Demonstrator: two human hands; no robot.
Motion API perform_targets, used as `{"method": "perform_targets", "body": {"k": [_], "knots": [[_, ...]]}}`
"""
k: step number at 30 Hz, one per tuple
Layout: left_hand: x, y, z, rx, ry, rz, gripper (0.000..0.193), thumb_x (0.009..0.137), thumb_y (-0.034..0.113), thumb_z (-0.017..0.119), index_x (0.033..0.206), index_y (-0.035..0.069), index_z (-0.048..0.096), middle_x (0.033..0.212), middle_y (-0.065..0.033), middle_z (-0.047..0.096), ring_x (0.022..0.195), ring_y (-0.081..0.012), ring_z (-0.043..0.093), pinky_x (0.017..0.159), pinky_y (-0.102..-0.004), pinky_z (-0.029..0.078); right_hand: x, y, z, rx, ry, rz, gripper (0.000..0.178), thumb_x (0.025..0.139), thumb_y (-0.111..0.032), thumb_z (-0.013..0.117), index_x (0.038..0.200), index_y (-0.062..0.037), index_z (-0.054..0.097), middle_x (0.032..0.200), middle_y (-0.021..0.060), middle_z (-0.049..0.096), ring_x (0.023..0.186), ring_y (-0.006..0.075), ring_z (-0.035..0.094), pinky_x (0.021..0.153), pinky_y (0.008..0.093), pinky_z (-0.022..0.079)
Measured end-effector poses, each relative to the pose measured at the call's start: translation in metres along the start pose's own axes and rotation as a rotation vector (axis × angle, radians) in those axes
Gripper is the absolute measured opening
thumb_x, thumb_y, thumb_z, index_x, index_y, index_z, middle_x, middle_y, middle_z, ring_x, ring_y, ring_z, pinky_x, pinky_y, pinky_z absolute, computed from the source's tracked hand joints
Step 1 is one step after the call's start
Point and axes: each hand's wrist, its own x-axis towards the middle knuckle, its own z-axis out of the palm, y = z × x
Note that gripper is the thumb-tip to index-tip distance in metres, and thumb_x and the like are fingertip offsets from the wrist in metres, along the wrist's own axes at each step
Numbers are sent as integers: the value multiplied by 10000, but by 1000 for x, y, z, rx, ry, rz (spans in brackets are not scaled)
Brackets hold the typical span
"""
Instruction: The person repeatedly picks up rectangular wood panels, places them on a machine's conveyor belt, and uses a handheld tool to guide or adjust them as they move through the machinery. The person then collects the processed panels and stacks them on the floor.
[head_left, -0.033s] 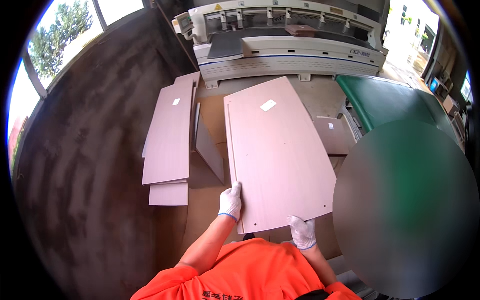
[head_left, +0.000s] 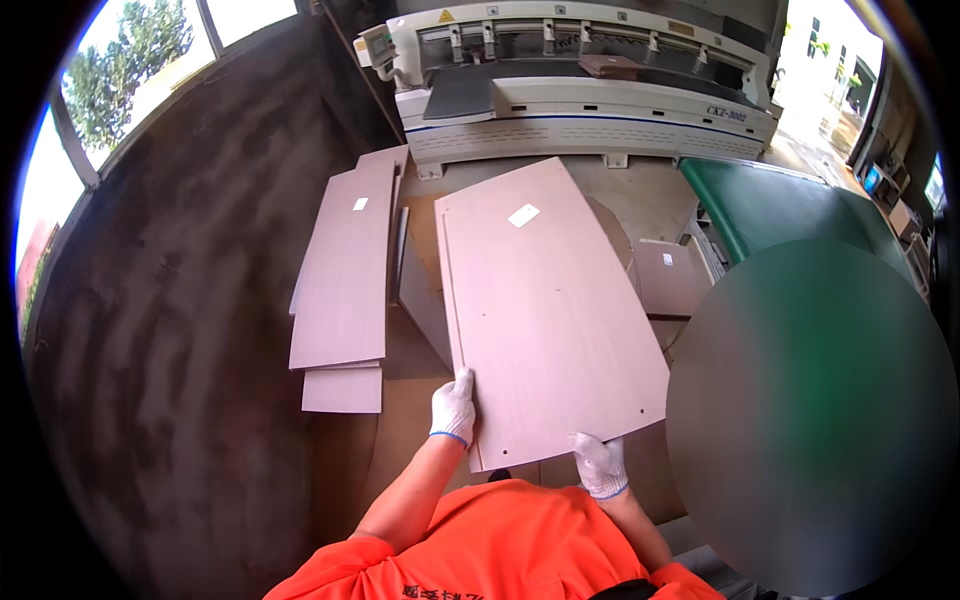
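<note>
A dark, mottled grey wall (head_left: 200, 250) fills the left side of the workshop. Across the back stands one long white-and-black machine (head_left: 590, 140); to the right is one green, smooth-topped bed (head_left: 790, 210). In the middle, in front of the person, is one large, pale pinkish, wood-grained panel (head_left: 550, 310), held in both hands. To its left lies a pile of similar narrower panels (head_left: 345, 270), their exact number hidden; to its right, one smaller brownish board (head_left: 675, 280). Two hands in white knitted gloves grip the large panel: the left hand (head_left: 453, 408) is closed on its left edge, thumb on top, and the right hand (head_left: 600, 465) on its near edge, the fingers underneath out of sight. Three white labels (head_left: 523, 215) show, one each on the large panel, the pile and the board. Two small dark holes (head_left: 505, 452) sit near the large panel's near edge.
</note>
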Motion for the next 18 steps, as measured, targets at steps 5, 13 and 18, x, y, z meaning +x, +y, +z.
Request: {"method": "perform_targets", "body": {"k": [5, 13, 18], "knots": [[32, 4, -80, -76, 245, -83, 543, 1039, 429, 660, 763, -38, 649, 685, -22, 541, 644, -144, 425, 598, -386, 409, 57, 37, 64, 211, -244, 280, 349, 839, 38, 720, 1176, -19, 654, 1055, 49, 678, 942, 160, 664, 857, 322, 550], [78, -30, -68, -289, 518, -48, 492, 1048, 400, 614, 875, -57, 679, 815, -98, 677, 728, -195, 599, 708, -389, 525, 184, 112, 56, 230, -466, 646, 469, 863, -5, 773, 1309, -35, 630, 1162, 82, 702, 1037, 217, 702, 910, 383, 594], [134, -27, 4, -447, 502, -137, 593, 1081, 485, 520, 1190, -82, 657, 1095, -123, 710, 903, -256, 677, 812, -403, 565, 302, 101, 62, 59, -395, 776, 423, 912, -123, 791, 1284, 22, 648, 1192, 113, 722, 1078, 249, 720, 910, 447, 619]]}}
